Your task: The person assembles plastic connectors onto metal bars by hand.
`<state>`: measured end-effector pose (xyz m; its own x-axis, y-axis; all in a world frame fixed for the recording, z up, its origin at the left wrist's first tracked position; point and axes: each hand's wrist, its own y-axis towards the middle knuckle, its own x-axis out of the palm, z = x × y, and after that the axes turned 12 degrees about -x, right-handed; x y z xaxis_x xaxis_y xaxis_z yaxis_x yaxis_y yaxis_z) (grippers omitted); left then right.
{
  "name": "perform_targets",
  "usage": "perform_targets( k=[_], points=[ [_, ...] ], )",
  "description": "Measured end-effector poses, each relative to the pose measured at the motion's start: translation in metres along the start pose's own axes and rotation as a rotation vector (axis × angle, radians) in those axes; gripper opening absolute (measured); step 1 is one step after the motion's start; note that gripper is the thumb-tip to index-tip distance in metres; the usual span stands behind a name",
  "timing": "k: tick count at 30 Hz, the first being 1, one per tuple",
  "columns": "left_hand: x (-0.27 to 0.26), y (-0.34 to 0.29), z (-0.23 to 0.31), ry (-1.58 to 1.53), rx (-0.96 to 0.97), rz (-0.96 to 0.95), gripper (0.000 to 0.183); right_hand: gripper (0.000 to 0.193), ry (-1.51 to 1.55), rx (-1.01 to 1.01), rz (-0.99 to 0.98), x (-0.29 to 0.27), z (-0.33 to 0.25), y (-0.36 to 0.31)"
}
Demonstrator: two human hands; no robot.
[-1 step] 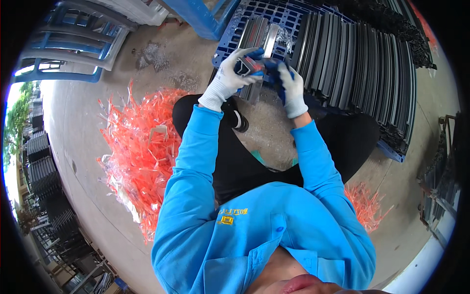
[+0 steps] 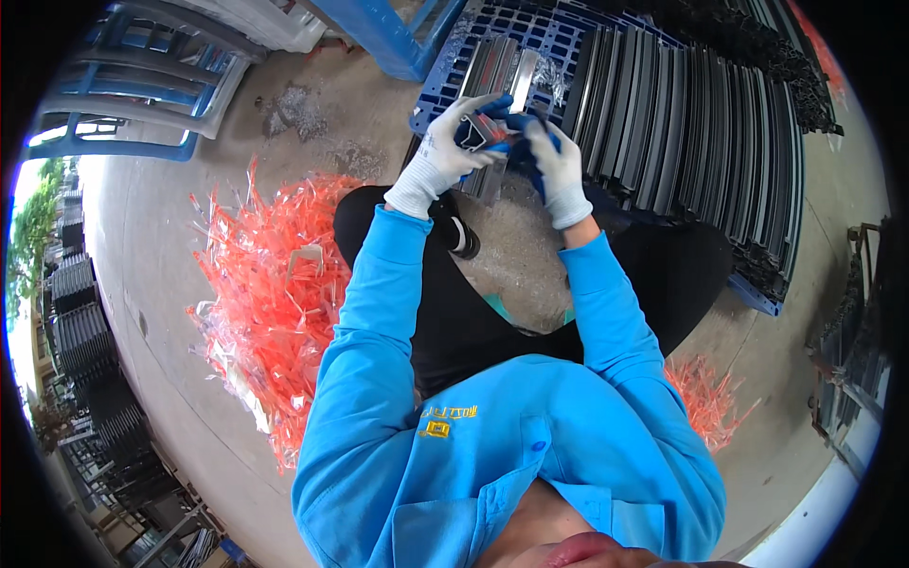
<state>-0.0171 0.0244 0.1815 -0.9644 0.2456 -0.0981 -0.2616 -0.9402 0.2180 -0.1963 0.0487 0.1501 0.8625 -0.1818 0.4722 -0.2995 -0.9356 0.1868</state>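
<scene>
My left hand, in a white glove with blue fingertips, is wrapped round a dark metal profile whose hollow cut end faces me. A bit of reddish film shows along its side. Just to the right, my right hand, gloved alike, has its fingers curled in close to the profile; what they pinch, if anything, is hidden. Beyond my hands, a few profiles and a bright silvery strip lie on a blue plastic pallet.
Long rows of grey and black profiles fill the pallet's right side. A big heap of red plastic strips lies left of my legs, a smaller heap to the right. A blue frame post stands at the far side.
My right hand has shifted very slightly, its fingers turned a little toward the profile. My left hand holds the profile almost as before.
</scene>
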Motion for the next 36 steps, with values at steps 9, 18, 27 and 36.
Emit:
perform_targets(
  k=[9, 18, 27, 36],
  points=[
    [0.005, 0.003, 0.013, 0.099, 0.037, -0.092, 0.065, 0.023, -0.639, 0.102, -0.647, 0.040, -0.055, 0.013],
    [0.000, 0.007, 0.007, 0.182, 0.152, -0.127, 0.054, 0.018, -0.515, -0.152, -0.422, -0.001, 0.009, 0.012],
    [0.001, 0.007, -0.001, -0.419, 0.093, 0.220, 0.023, 0.021, 0.037, 0.296, -0.405, 0.022, 0.037, 0.006],
    [-0.049, 0.027, -0.024, -0.791, -0.141, 0.386, 0.016, 0.018, -0.196, 0.341, -0.645, 0.057, -0.032, -0.016]
  ],
)
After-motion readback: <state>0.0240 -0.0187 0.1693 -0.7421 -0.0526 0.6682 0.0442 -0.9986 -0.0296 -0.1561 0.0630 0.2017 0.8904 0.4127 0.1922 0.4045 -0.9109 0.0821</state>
